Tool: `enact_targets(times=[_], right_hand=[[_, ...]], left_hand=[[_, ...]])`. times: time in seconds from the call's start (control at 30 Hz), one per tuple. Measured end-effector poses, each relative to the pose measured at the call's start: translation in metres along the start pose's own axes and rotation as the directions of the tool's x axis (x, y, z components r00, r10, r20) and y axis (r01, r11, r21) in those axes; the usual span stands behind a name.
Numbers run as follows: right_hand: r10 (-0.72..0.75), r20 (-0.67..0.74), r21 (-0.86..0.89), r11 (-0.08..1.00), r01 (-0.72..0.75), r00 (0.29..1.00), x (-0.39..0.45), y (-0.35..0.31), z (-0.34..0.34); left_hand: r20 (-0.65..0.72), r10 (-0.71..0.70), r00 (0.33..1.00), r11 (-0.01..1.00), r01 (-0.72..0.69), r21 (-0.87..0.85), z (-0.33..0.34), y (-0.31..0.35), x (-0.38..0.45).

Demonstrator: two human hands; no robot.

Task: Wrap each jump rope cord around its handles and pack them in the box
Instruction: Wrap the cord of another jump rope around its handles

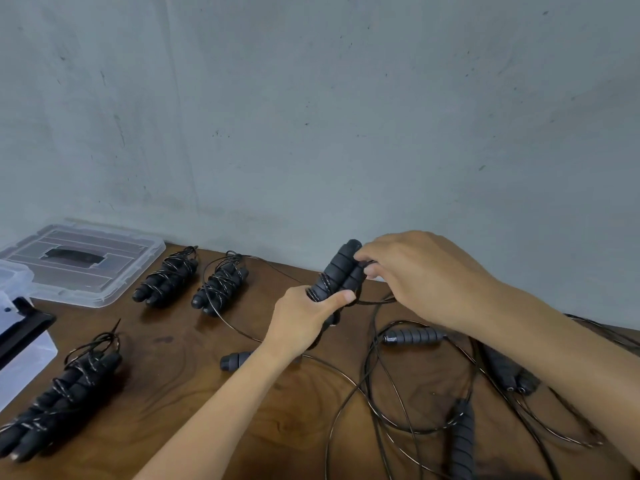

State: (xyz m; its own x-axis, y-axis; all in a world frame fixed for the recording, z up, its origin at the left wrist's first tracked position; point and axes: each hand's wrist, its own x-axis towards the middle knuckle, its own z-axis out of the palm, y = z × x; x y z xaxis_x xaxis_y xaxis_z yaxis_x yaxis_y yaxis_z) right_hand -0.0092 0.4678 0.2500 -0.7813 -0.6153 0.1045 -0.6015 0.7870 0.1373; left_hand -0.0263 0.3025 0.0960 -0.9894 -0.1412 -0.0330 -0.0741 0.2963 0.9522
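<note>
My left hand [304, 317] grips the lower end of a pair of black foam jump rope handles [341, 268], held upright above the table. A few turns of thin black cord wrap their lower part. My right hand [422, 275] pinches the cord [372, 301] beside the upper part of the handles. Three wrapped rope bundles lie on the table: one at the back [166, 278], one beside it [220, 284], one at the front left [59, 393]. The clear plastic box [24, 355] sits at the left edge.
A clear box lid [86, 265] lies at the back left. Loose handles [414, 336], [235, 360], [462, 438], [512, 374] and tangled black cord [398, 403] cover the right side of the wooden table [180, 358]. A grey wall stands right behind.
</note>
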Motion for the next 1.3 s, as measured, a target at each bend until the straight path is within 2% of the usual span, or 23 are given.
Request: enact_targets(times=[0.1,0.3,0.4,0.53,0.63,0.7,0.8,0.93,1.07,1.17,1.3], right_hand=[[-0.025,-0.024,-0.041,0.999,0.024,0.999,0.007,0.004,-0.013],[-0.107,-0.089,-0.142,0.985,0.094,0.99,0.023,0.014,-0.024],[-0.142,-0.089,-0.157,0.979,0.127,0.986,0.031,0.019,-0.026],[-0.121,-0.091,-0.054,0.992,0.117,0.988,0.04,0.03,-0.025],[-0.072,-0.048,0.153,0.985,0.079,0.996,0.045,0.039,-0.016],[-0.046,-0.006,0.353,0.935,0.045,0.999,0.046,0.042,-0.008],[-0.027,0.056,0.602,0.799,-0.012,0.998,0.045,0.047,0.006],[-0.053,0.158,0.763,0.64,-0.088,0.986,0.04,0.051,0.029],[-0.084,0.155,0.864,0.495,-0.094,0.984,0.03,0.048,0.046],[-0.051,0.131,0.829,0.553,-0.081,0.99,0.021,0.045,0.051],[0.037,0.118,0.803,0.584,-0.117,0.992,0.011,0.036,0.053]], left_hand=[[0.055,0.089,0.995,0.99,-0.094,0.105,-0.005,0.008,-0.001],[0.109,0.147,0.983,0.906,-0.178,0.384,-0.011,0.02,-0.004],[0.157,0.175,0.972,0.87,-0.227,0.437,-0.02,0.027,-0.006],[0.244,0.231,0.942,0.829,-0.322,0.457,-0.03,0.032,-0.012],[0.256,0.275,0.927,0.815,-0.366,0.449,-0.037,0.036,-0.021],[0.261,0.3,0.918,0.833,-0.385,0.397,-0.041,0.035,-0.027],[0.28,0.324,0.904,0.892,-0.391,0.229,-0.041,0.029,-0.034],[0.283,0.342,0.896,0.925,-0.374,0.065,-0.04,0.022,-0.039],[0.229,0.321,0.919,0.943,-0.287,-0.171,-0.033,0.017,-0.043],[0.128,0.25,0.96,0.908,-0.186,-0.376,-0.024,0.019,-0.046],[0.03,0.085,0.996,0.868,-0.059,-0.492,-0.01,0.016,-0.044]])
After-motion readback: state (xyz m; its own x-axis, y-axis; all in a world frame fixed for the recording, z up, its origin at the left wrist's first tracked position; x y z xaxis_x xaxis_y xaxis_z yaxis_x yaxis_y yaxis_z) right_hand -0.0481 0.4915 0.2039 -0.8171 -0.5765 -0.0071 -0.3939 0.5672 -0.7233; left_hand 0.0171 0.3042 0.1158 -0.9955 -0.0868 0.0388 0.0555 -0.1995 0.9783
